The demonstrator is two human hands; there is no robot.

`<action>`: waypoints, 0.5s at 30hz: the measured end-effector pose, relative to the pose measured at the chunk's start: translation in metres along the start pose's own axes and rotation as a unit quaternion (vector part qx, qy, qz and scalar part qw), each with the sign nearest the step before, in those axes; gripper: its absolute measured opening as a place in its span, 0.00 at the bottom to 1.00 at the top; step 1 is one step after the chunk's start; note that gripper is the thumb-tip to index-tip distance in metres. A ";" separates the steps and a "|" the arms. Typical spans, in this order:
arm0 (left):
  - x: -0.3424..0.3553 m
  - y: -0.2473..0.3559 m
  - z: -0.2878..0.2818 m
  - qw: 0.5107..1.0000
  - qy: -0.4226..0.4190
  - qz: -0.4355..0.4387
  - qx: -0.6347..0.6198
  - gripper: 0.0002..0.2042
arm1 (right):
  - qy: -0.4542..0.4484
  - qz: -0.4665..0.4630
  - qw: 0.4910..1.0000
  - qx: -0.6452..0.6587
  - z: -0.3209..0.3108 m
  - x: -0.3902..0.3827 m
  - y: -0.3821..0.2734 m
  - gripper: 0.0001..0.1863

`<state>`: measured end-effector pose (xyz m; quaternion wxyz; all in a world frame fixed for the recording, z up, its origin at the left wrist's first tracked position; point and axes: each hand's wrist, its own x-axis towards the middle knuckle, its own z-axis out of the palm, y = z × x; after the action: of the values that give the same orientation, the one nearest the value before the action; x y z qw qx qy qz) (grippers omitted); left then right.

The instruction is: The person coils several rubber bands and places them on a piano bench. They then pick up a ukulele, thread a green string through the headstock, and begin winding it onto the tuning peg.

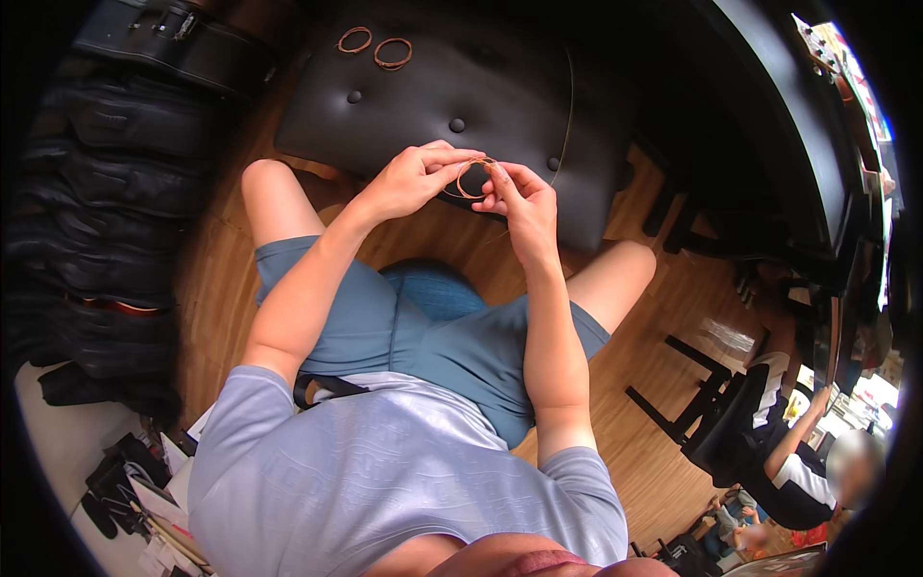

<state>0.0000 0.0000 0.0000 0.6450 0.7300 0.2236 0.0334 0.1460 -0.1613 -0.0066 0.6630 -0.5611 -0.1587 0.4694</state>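
A small ring of coiled thin copper-coloured wire, like an instrument string (461,181), is held up between my two hands over the near edge of a black padded bench (413,101). My left hand (411,181) pinches its upper left side with thumb and forefinger. On the other side, the fingertips of my right hand (522,200) are closed on the same coil. A long thin strand (572,91) curves over the right part of the bench; I cannot tell whether it joins the coil. Two more coils, one on the left (356,51) and one beside it (392,68), lie at the bench's far left.
Black instrument cases (115,207) line the left side. To the right stands a large glossy black piano-like body (769,125). A black stool (687,394) is on the wooden floor (615,442), with a seated person (798,481) near it. Papers and small items (159,500) sit at the lower left.
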 end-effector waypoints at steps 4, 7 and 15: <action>-0.002 0.001 0.008 0.988 0.005 0.018 -0.151 0.19 | 0.006 -0.001 1.000 0.003 0.001 0.000 0.002 0.14; 0.000 -0.003 0.022 0.987 0.039 0.047 -0.151 0.16 | 0.006 0.002 1.000 -0.009 0.002 -0.002 0.003 0.14; -0.002 0.003 0.020 0.976 0.106 0.178 0.074 0.09 | -0.017 0.027 0.999 -0.040 -0.001 -0.006 -0.006 0.14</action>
<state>0.0059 -0.0190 -0.0003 0.5458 0.7959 0.1589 0.2082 0.1462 -0.1659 -0.0001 0.6243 -0.5830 -0.1735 0.4901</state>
